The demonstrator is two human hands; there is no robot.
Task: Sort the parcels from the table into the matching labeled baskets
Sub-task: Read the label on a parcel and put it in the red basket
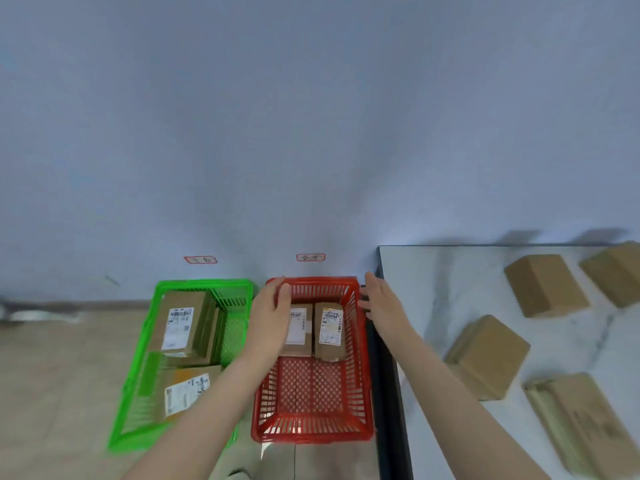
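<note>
Beside the surface (pixel 450 292), left hand (pixel 268 315) and right hand (pixel 382 306) are held open, empty, over the red basket (pixel 311 437), parcels (pixel 329 329) laid label-up for checking.

We can read no text here. On the wall (pixel 311 133), mid-frame, two red-bordered tags carry handwritten characters too blurred to make out: the left tag (pixel 200 260) above the green basket (pixel 204 283), the right tag (pixel 310 257) above the red basket (pixel 311 437). White shipping labels (pixel 178 327) on the parcels (pixel 329 351) inside are likewise illegible.
</note>
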